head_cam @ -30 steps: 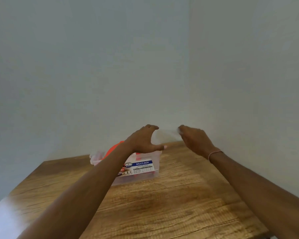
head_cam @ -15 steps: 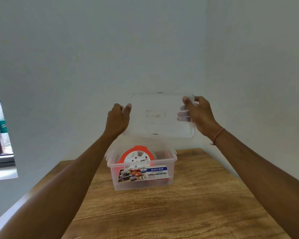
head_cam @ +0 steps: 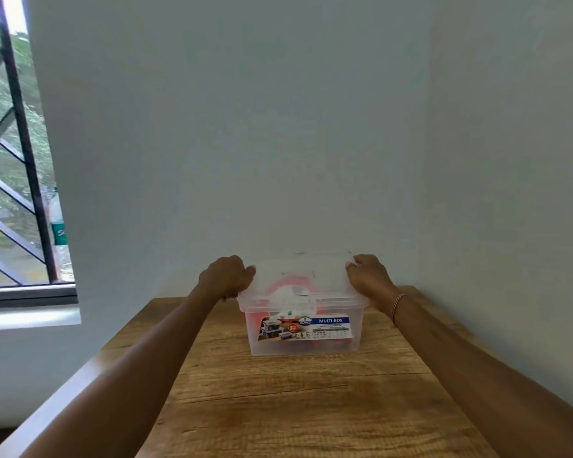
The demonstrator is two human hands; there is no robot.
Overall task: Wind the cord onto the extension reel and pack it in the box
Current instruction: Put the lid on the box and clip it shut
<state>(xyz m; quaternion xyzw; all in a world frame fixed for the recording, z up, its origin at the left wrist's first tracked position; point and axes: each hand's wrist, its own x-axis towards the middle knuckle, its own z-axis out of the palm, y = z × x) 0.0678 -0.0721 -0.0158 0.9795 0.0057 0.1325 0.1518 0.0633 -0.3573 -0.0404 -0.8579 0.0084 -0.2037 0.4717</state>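
Both hands, left hand (head_cam: 227, 276) and right hand (head_cam: 368, 276), clamp the clear plastic lid (head_cam: 300, 276) onto the see-through storage box (head_cam: 305, 345) holding the orange reel (head_cam: 291, 282); pressing it shut looks next.

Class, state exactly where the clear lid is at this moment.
In the head view the clear lid sits on top of the plastic box at the far end of the wooden table, between the left hand and right hand.

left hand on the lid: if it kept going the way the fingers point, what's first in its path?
The clear lid itself: the left hand already grips its left edge, fingers pointing rightward. Beyond it, probably the right hand on the opposite edge.
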